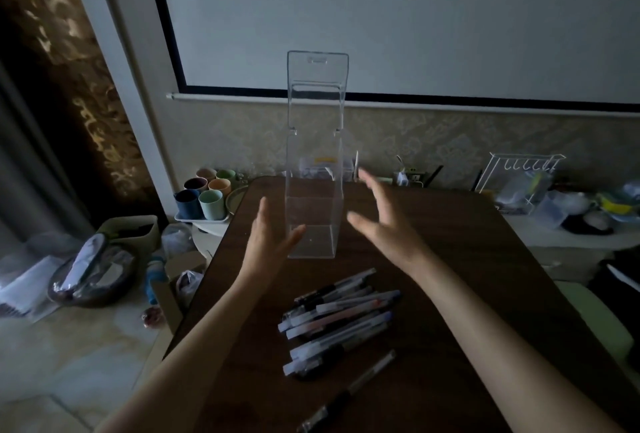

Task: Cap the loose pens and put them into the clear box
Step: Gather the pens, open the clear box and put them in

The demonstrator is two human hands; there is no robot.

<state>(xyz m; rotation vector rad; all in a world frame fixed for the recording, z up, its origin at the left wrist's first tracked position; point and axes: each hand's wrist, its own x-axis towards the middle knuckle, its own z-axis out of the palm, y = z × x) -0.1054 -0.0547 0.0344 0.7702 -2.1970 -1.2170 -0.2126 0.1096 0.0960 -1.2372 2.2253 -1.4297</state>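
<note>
The clear box (313,169) stands upright at the centre of the frame on a dark table (467,259), its lid flap raised. The left hand (268,238) and right hand (384,214) flank it with fingers spread, holding nothing; the left thumb lies at the box's lower corner. The pens (341,318) lie piled below centre, one apart near the bottom edge.

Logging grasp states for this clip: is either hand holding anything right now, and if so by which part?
Nothing is held. The left hand and right hand are open on either side of the upright clear box; the pens lie untouched on the table.
</note>
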